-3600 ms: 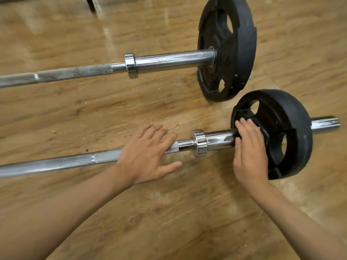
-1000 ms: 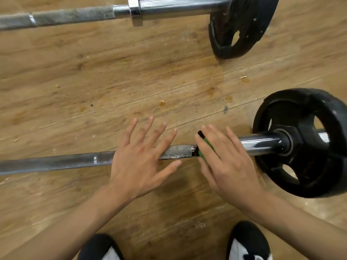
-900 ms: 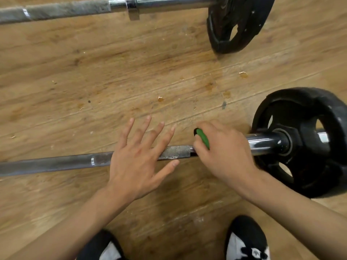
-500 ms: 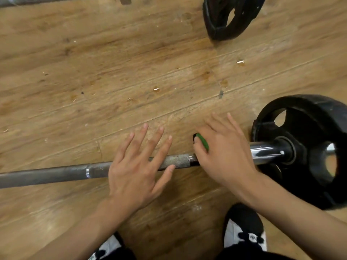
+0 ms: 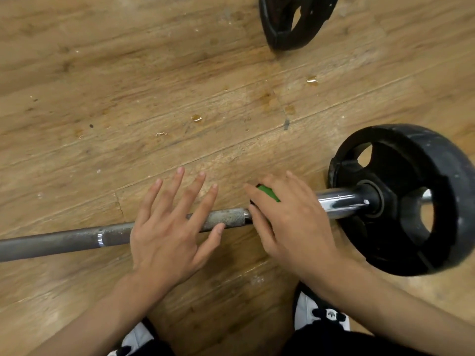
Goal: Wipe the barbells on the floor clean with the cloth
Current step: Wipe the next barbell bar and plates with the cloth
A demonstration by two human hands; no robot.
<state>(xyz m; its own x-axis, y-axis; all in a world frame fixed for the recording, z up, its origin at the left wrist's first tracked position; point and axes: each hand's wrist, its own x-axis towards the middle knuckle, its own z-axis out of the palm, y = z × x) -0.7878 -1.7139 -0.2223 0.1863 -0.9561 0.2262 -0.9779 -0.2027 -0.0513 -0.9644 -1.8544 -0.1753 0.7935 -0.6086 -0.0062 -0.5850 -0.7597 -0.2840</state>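
A: Surface?

B: Wood-plank floor (image 5: 128,73), brown, scuffed, with seams running on a slant. Small shiny droplets (image 5: 196,118) and pale flecks lie scattered over the middle boards. No walls are in view. A pair of black-and-white shoes (image 5: 316,314) shows at the bottom edge.

A: Barbell position?

B: The near barbell (image 5: 51,242) lies on the floor and runs from the left edge across to the right. Its shaft is dull grey, with a bright ring and a knurled section (image 5: 226,219) that looks grimy. The chrome sleeve (image 5: 339,201) is bright and reflective. It passes into a black plate (image 5: 437,155) that stands on its rim, with cut-outs in its face and pale specks on the rubber. A second black plate (image 5: 282,29) is at the top edge, well apart from the first.

A: Hands?

B: The left hand (image 5: 169,232) lies flat over the shaft, fingers straight and spread, thumb alongside the knurling, gripping nothing. The right hand (image 5: 295,222) is curled where the shaft meets the sleeve, fingers closed around a green piece (image 5: 268,192).

A: Is that the cloth?

B: Cannot tell. Only a green strip with a dark edge shows between thumb and forefinger.
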